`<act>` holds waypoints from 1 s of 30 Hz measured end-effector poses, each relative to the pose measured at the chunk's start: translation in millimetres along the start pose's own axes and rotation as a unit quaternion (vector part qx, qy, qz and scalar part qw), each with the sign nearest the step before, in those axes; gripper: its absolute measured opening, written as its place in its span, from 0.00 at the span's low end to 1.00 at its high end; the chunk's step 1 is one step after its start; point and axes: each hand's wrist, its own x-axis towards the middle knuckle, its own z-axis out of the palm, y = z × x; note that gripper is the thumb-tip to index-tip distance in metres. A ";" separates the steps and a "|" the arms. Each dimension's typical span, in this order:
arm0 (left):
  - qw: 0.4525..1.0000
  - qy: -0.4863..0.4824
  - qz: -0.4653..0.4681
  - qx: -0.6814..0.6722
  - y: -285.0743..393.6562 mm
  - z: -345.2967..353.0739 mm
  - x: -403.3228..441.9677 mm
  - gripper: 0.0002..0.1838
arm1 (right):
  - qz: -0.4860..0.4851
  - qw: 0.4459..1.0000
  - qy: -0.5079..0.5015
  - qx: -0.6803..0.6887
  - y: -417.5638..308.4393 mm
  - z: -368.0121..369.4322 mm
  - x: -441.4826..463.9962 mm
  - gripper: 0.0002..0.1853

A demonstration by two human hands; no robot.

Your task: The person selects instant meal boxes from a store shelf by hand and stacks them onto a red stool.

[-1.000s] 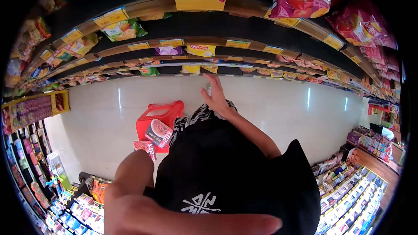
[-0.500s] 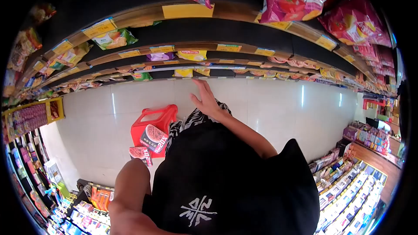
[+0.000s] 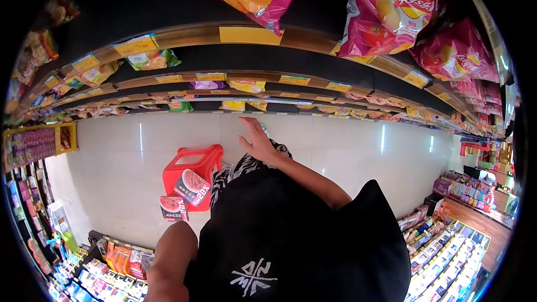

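Note:
My right hand (image 3: 258,142) hangs low in front of my patterned trousers (image 3: 246,166), its fingers apart and nothing in it. Only a bent part of my left arm (image 3: 174,251) shows at the lower left; the left hand is out of the picture. Left of my legs stands a red plastic stool (image 3: 169,174). One dark pack with a red food picture (image 3: 193,187) lies over the stool. A second similar pack (image 3: 174,208) is at the stool's lower left edge; what supports it is unclear.
Ahead, long shelves with yellow price tags (image 3: 251,35) hold pink chip bags (image 3: 389,14) and a green-white bag (image 3: 152,60). A yellow-framed rack (image 3: 66,137) stands at the left. Stocked display racks (image 3: 447,263) line the lower right. A pale tiled floor (image 3: 335,151) lies between.
My left hand and forearm, large at the bottom one second ago, have left the picture. My right hand shifts slightly left and down in the picture. The shelves and chip bags appear lower.

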 end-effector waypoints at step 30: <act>0.652 0.738 0.049 0.169 -118.8 -228.6 -304.7 0.23 | -0.033 0.912 -0.409 -0.011 25.7 151.8 -34.9 0.23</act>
